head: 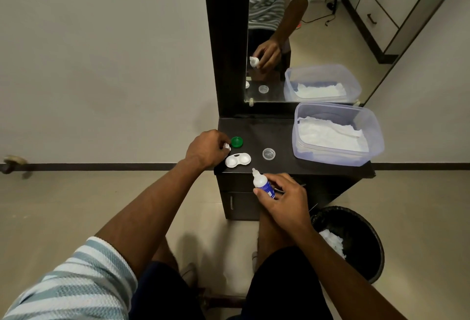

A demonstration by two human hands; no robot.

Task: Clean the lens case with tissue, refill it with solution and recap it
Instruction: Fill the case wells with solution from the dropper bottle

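Observation:
A white two-well lens case (pixel 238 160) lies uncapped near the front left of the dark table (pixel 279 131). A green cap (pixel 236 141) rests just behind it. My left hand (pixel 207 149) hovers beside the case, fingers pinched on a small white cap (pixel 226 146). My right hand (pixel 282 199) holds a white solution bottle with a blue label (pixel 262 182), its uncapped nozzle tilted toward the case from just off the table's front edge. A small clear bottle cap (pixel 268 153) sits to the right of the case.
A clear plastic tub of white tissues (pixel 335 136) fills the table's right side. A mirror (pixel 305 32) stands behind the table. A black bin (pixel 356 241) with crumpled tissue stands on the floor at the right. Cabinet drawers lie under the tabletop.

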